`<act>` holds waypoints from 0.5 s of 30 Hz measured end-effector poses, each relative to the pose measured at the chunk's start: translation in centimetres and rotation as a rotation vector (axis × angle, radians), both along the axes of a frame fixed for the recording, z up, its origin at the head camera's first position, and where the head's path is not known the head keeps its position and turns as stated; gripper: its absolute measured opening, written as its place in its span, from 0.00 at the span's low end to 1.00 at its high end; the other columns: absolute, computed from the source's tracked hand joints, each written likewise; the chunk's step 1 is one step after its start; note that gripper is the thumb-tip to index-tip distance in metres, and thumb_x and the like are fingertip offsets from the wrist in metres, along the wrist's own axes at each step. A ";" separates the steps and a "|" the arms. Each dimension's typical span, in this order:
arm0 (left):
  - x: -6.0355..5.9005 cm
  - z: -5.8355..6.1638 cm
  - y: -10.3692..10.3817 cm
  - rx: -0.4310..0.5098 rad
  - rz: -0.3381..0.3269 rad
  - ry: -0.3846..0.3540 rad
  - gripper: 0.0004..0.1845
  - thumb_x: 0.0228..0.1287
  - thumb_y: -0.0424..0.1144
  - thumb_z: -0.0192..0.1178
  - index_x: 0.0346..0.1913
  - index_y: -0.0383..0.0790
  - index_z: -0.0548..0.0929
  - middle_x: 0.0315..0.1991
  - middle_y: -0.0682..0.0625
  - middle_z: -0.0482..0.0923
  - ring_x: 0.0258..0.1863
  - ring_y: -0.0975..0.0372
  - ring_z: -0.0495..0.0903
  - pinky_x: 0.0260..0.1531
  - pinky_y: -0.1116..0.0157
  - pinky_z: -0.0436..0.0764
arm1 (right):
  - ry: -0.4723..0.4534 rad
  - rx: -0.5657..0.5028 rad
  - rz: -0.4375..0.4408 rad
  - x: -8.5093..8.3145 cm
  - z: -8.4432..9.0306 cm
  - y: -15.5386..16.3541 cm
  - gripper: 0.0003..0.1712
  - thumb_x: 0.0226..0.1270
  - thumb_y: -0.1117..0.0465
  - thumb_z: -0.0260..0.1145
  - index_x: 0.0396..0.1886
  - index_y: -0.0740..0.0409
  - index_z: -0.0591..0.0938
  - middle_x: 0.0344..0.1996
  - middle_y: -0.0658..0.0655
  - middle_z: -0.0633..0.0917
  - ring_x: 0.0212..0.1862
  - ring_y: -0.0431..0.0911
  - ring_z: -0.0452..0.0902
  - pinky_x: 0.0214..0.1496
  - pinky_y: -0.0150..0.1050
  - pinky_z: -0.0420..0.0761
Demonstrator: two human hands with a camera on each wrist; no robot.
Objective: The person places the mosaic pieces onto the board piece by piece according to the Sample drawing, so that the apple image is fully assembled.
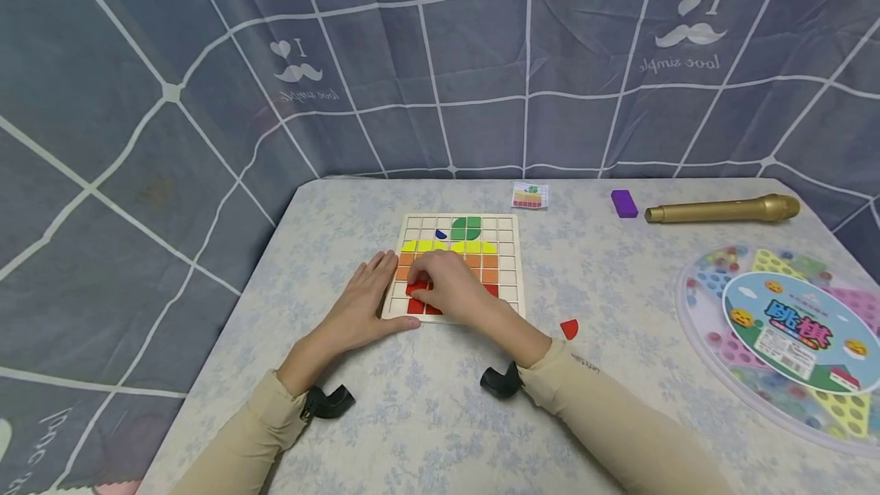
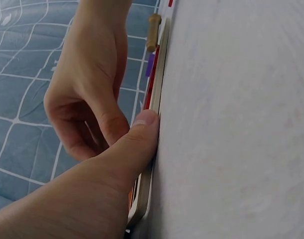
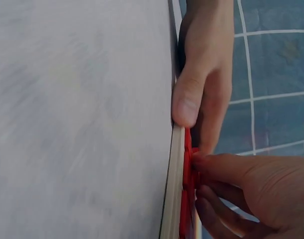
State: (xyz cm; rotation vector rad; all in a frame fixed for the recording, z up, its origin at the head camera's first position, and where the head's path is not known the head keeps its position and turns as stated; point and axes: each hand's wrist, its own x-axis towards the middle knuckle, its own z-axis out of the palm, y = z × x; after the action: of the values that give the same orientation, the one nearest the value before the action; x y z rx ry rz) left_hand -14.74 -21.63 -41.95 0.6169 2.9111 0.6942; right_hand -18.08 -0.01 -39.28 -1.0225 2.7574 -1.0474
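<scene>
A wooden grid board [image 1: 510, 260] lies on the table, with green, yellow, orange and red tiles set in it. My left hand [image 1: 370, 295] lies flat by the board's left side, fingers straight and thumb [image 2: 138, 142] pressed against the board's edge [image 2: 160, 74]. My right hand [image 1: 431, 283] rests on the board's lower rows, its curled fingers [image 3: 227, 172] pinching a red tile [image 1: 415, 289] among the red tiles [image 3: 187, 199]. Another red piece [image 1: 568, 328] lies loose on the table to the right of my right wrist.
A gold microphone [image 1: 722, 209], a purple block [image 1: 623, 203] and a small picture card [image 1: 530, 195] lie at the table's far side. A round checkers game in plastic [image 1: 784, 334] fills the right. A grey checked curtain [image 1: 440, 59] hangs behind.
</scene>
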 end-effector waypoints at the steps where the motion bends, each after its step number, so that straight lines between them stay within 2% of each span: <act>1: 0.0 0.0 -0.1 -0.001 -0.002 0.001 0.64 0.61 0.65 0.72 0.86 0.35 0.48 0.87 0.42 0.46 0.87 0.48 0.41 0.85 0.43 0.42 | 0.005 0.001 -0.002 0.0 0.0 -0.3 0.05 0.65 0.64 0.79 0.39 0.56 0.90 0.34 0.50 0.89 0.39 0.43 0.79 0.45 0.37 0.82; 5: 0.0 -0.1 -0.2 -0.006 -0.010 0.009 0.64 0.61 0.65 0.72 0.85 0.35 0.48 0.87 0.42 0.46 0.87 0.49 0.41 0.85 0.43 0.42 | 0.016 -0.004 -0.007 -0.1 -0.3 -1.3 0.04 0.64 0.63 0.80 0.36 0.56 0.91 0.33 0.50 0.89 0.40 0.44 0.80 0.46 0.37 0.81; 15: 0.0 0.0 -0.2 0.004 -0.020 0.020 0.64 0.61 0.64 0.73 0.85 0.33 0.49 0.86 0.41 0.46 0.87 0.48 0.41 0.85 0.43 0.42 | 0.070 -0.016 0.004 0.1 -0.7 -2.0 0.03 0.63 0.65 0.80 0.35 0.57 0.93 0.31 0.51 0.90 0.37 0.43 0.83 0.42 0.35 0.82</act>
State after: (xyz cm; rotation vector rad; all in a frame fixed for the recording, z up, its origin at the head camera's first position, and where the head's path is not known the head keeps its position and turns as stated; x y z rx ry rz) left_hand -14.75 -21.80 -41.99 0.6569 2.9184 0.6964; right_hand -18.02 -2.03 -39.94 -1.0865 2.8049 -1.0554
